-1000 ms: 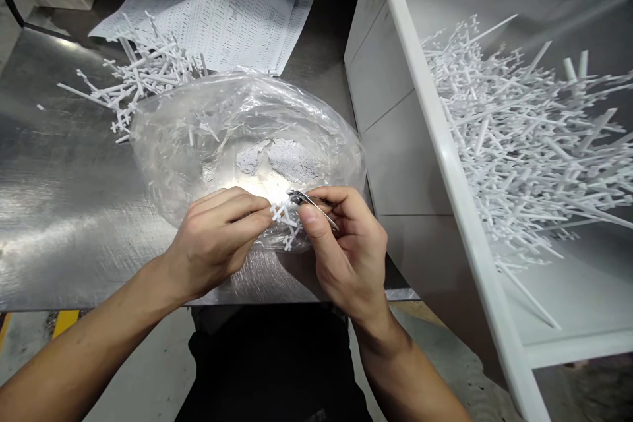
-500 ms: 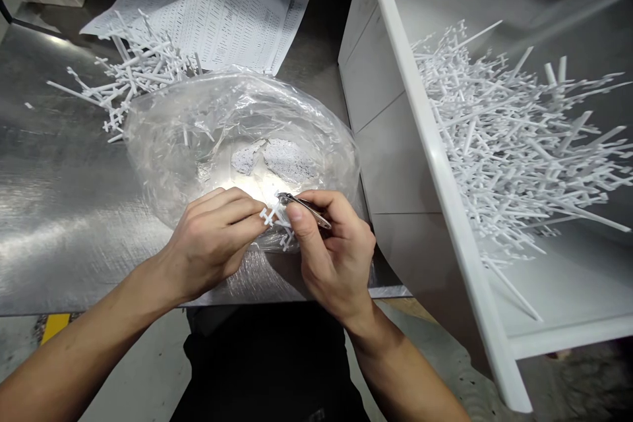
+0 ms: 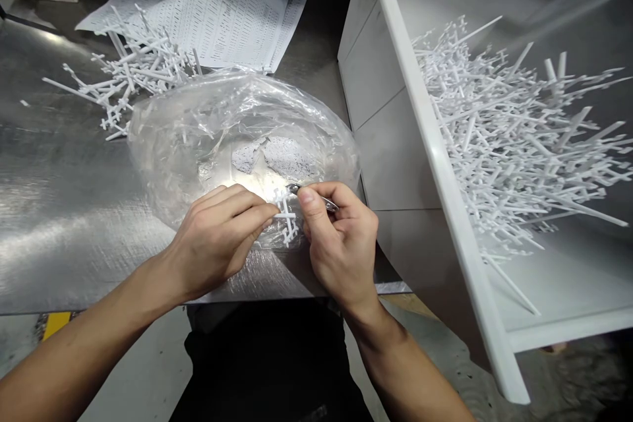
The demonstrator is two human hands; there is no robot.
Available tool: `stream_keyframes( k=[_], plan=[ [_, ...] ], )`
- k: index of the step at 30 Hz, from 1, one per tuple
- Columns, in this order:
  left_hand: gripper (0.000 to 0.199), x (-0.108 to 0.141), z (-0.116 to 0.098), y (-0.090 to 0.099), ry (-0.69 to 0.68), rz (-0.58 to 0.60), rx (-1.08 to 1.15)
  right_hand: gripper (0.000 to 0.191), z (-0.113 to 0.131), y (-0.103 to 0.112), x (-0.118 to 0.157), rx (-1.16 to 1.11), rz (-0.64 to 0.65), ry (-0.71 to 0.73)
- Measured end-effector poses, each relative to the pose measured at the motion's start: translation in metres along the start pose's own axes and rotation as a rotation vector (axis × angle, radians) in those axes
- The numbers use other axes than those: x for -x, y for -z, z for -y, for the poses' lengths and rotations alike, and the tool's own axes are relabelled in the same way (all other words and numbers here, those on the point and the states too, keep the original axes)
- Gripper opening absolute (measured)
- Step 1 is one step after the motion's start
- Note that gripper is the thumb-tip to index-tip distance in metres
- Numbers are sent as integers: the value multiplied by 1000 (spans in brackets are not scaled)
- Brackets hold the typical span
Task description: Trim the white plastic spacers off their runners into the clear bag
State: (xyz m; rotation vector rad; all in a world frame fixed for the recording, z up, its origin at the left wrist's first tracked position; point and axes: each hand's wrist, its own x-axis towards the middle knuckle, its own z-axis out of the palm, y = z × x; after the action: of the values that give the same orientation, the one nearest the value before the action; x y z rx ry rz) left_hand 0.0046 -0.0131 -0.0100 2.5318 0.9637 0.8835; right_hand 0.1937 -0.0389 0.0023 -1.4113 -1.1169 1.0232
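Observation:
Pinched in the fingertips of my left hand (image 3: 220, 231) is a branched white plastic sprue (image 3: 285, 215), its small side arms pointing toward the right. My right hand (image 3: 342, 241) is closed around small silver nail clippers (image 3: 293, 188), partly covered by the thumb and fingers. The clippers' tip is beside the upper end of the sprue; I cannot tell whether they touch. Below both hands lies an open clear plastic bag (image 3: 168, 138), with many tiny white bits (image 3: 289, 157) gathered inside.
Left of the bag, more white sprues (image 3: 143, 62) lie heaped on the metal table (image 3: 74, 211). Printed sheets (image 3: 232, 13) are behind them. At right, a tall-walled white bin (image 3: 435, 145) holds a large pile of sprues (image 3: 519, 145).
The sprue has turned in my left fingers and now stands more upright. My right hand has shifted slightly right and up, and the clippers have moved and tilted with it.

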Motion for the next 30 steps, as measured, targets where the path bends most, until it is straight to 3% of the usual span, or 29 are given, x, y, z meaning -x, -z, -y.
stream_keyframes(
  k=[10,30],
  plan=[
    [16,0,1,-1,7,-19,2,4,5,1,4,-44,64,156],
    [15,1,0,-3,-8,-48,16,3,5,0,6,-50,71,199]
  ],
)
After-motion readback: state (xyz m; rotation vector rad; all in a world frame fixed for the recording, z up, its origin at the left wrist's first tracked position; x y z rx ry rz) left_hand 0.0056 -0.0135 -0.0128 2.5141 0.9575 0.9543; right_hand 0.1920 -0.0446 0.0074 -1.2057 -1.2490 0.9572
